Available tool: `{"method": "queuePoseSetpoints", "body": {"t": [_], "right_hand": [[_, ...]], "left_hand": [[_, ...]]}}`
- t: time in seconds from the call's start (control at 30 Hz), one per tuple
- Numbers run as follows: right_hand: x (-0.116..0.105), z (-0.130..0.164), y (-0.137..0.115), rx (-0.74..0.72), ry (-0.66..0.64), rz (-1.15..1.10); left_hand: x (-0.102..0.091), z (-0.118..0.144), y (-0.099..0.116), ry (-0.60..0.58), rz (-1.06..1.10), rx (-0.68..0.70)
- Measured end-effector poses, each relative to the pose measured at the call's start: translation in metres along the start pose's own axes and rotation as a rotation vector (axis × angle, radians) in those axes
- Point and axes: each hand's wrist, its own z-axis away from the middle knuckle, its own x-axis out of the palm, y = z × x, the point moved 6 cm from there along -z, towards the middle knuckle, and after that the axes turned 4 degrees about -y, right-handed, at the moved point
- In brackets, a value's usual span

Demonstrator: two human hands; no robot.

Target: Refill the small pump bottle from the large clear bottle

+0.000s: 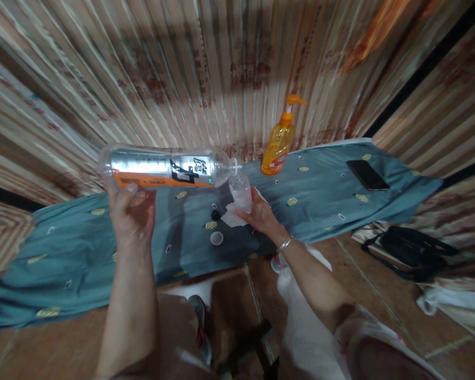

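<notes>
Tipping almost level, a large clear bottle (164,168) with a silver and orange label is held near its base by the left hand (131,212), fingers wrapped under it, at about ten o'clock from the middle of the view. Its open neck points toward three o'clock and meets the rim of a small clear cup (240,192), which the right hand (260,215) grips from the side, a bracelet (284,243) on that wrist. Under the cup lies a white tissue (233,216) on the blue-grey patterned cloth (320,195) that covers a long low surface.

Just at seven o'clock of the tissue sit a small black cap (216,215) and a round white lid (216,238), apart from each other. An orange pump bottle (279,142) stands upright at one o'clock from the cup, near the far edge of the cloth against the striped wall. A dark phone (368,174) lies flat toward three o'clock, close to the right-hand edge. The near edge of the cloth runs just beyond the knees; the stretch at eight o'clock is bare cloth. A black bag (411,249) lies on the floor at four o'clock.
</notes>
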Motion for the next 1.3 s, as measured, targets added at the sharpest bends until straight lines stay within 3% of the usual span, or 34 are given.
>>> {"method": "queuePoseSetpoints", "body": {"t": [0.5, 1.3], "right_hand": [[0.0002, 0.0007, 0.0014, -0.035, 0.013, 0.018], [-0.0011, -0.0002, 0.0009, -0.018, 0.022, 0.013]], "left_hand": [[0.0031, 0.0034, 0.0011, 0.051, -0.024, -0.014], [0.0066, 0.0029, 0.0031, 0.006, -0.043, 0.007]]}}
